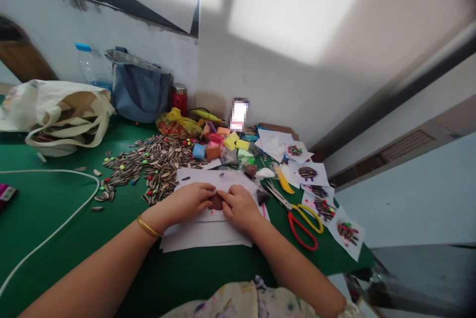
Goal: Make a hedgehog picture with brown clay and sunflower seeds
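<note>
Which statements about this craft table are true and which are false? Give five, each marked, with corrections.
1. The left hand and right hand are over white paper. True.
2. The gold bracelet is on the right wrist. False: the bracelet is on the left wrist.
3. The scissors have one red and one yellow handle. True.
4. The seeds are sealed in a jar. False: they lie loose.
5. The red flask stands beside the blue bag. True.
</note>
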{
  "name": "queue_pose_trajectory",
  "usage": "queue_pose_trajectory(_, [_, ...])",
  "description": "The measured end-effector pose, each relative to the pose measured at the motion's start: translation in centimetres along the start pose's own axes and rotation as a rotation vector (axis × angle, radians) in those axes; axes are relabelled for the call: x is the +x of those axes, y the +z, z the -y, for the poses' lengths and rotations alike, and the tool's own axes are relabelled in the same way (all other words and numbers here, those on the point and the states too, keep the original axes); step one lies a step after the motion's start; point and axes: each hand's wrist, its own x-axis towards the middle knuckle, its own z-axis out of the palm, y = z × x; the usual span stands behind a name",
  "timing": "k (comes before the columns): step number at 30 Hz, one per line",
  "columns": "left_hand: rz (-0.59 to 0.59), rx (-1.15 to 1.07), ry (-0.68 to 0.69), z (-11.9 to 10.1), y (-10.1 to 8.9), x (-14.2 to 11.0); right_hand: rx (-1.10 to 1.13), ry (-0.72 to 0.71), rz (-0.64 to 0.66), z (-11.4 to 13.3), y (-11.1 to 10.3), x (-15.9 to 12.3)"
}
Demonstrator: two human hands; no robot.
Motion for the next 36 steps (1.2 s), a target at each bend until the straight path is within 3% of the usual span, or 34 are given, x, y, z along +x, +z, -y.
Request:
queue_pose_trajectory(12, [-0.043,-0.012,-0.038,1.2,0.6,0.1,0.023,-0.002,-0.077,-0.1,0.4,0.0])
queue_pose_trajectory(25, [-0.198,-0.154,-0.127,4.2,1.9,0.7,0.035,-0.032,-0.062,0.3,0.6,0.0])
queue_pose_trajectory(36, [-0.262,-0.218,-0.158,4.8,2.2,0.9,0.054,-0.048,-0.065,0.7,0.6,0.1])
